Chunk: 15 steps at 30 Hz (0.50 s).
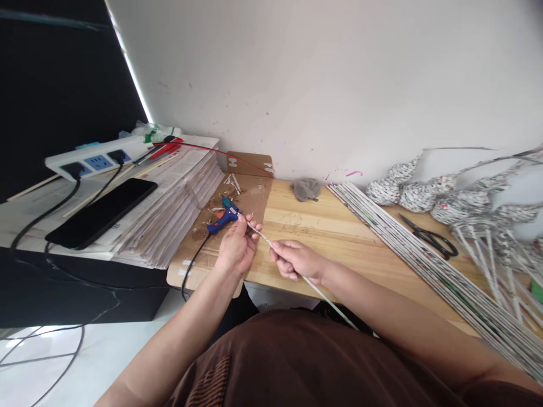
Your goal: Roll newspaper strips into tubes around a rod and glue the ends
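A thin rolled-paper stick [324, 297] slants from my left hand down to the right, past my right hand and toward my lap. My left hand [240, 243] pinches its upper end between thumb and fingers. Farther down, my right hand [299, 260] has its fingers wrapped round the same stick. Just beyond my left hand, a blue glue gun [224, 216] lies on a stained piece of cardboard [257, 195]. My left fingertips hide part of the stick's end.
Newspaper stacks [169, 215] at the left carry a black phone [104, 212] and a power strip [97, 158] with cords. Rightward lie a bundle of paper sticks [407, 257], black scissors [430, 236] and woven paper shapes [418, 196]. A grey cloth [305, 189] rests by the wall.
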Each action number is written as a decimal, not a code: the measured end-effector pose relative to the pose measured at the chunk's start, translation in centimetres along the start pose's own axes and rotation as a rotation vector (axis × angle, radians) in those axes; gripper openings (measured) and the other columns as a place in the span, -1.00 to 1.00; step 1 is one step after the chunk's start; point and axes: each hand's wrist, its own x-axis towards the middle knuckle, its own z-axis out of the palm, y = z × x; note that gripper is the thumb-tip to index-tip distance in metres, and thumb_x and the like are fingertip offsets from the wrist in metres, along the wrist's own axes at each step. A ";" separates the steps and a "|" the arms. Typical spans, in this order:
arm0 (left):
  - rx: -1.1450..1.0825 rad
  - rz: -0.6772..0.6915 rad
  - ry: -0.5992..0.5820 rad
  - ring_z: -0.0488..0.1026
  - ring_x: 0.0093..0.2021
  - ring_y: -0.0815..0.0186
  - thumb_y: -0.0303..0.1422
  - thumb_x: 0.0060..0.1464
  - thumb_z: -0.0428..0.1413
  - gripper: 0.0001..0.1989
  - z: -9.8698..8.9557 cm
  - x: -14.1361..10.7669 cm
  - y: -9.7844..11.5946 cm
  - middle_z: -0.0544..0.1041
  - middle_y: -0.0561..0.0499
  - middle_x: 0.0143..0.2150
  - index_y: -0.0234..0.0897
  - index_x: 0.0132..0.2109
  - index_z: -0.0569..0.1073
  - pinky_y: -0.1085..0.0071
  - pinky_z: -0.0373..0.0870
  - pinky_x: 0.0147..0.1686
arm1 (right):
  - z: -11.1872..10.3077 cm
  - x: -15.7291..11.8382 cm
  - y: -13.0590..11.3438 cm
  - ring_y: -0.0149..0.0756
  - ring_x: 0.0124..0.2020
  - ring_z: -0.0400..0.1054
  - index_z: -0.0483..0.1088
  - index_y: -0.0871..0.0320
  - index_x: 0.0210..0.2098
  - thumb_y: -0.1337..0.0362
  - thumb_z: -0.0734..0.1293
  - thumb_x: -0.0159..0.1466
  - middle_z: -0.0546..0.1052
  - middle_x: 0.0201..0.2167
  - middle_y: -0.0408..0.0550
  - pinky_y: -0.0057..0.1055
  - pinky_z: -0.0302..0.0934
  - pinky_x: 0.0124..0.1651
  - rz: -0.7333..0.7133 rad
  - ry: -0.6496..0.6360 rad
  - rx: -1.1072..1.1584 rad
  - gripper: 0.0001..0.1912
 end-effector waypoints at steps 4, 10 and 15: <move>0.005 -0.010 -0.009 0.42 -0.44 0.45 -0.36 0.17 0.05 -0.83 -0.1 0.0 -0.1 0.37 0.02 -0.46 -0.40 -0.31 0.43 0.65 0.30 -0.57 | -0.1 0.3 0.1 -0.50 -0.76 -0.01 0.22 0.15 -0.38 -0.05 0.08 0.33 0.11 -0.76 -0.33 -0.54 -0.07 -0.65 0.042 -0.033 0.216 -0.60; 0.029 -0.007 -0.036 0.42 -0.43 0.45 -0.35 0.16 0.07 -0.83 0.2 -0.2 -0.3 0.38 0.02 -0.46 -0.39 -0.31 0.43 0.64 0.30 -0.55 | -0.3 1.0 -0.3 -0.50 -0.77 -0.09 0.20 0.13 -0.40 -0.07 0.06 0.33 0.04 -0.78 -0.36 -0.53 -0.12 -0.68 0.087 -0.053 0.297 -0.58; 0.042 0.030 -0.001 0.43 -0.43 0.44 -0.34 0.14 0.08 -0.83 0.2 -0.2 0.1 0.38 0.03 -0.47 -0.38 -0.33 0.42 0.63 0.32 -0.53 | -0.3 0.5 -0.3 -0.51 -0.65 0.06 0.28 0.17 -0.40 -0.04 0.27 0.23 0.23 -0.64 -0.24 -0.53 -0.06 -0.56 -0.097 0.207 -0.044 -0.63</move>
